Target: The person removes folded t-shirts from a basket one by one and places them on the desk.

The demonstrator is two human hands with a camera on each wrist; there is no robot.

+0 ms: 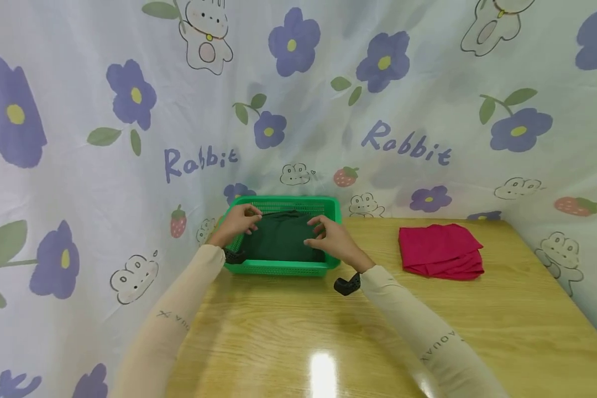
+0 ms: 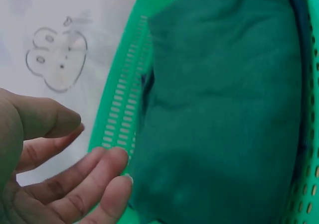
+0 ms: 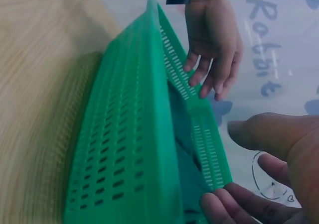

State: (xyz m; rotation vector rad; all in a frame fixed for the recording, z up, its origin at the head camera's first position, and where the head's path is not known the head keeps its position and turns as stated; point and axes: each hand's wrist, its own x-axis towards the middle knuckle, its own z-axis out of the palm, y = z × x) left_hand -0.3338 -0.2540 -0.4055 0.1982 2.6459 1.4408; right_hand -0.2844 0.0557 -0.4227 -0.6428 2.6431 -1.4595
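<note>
A green plastic basket [image 1: 278, 266] with perforated walls stands against the back curtain, and a folded dark green cloth [image 1: 284, 239] lies inside it. My left hand [image 1: 237, 224] is over the basket's left side, fingers loosely bent with nothing between them. In the left wrist view its fingertips are close to the edge of the cloth [image 2: 224, 99]; whether they touch cannot be told. Over the basket's right side hovers my right hand [image 1: 334, 239], thumb and fingers spread apart and holding nothing. The right wrist view shows both hands above the basket rim [image 3: 157, 84].
A folded red cloth [image 1: 440, 251] lies on the wooden table [image 1: 278, 331] to the right of the basket. Behind and at both sides hangs a white curtain [image 1: 318, 110] printed with flowers and rabbits. Black wrist-worn pieces [image 1: 347, 284] sit below the hands.
</note>
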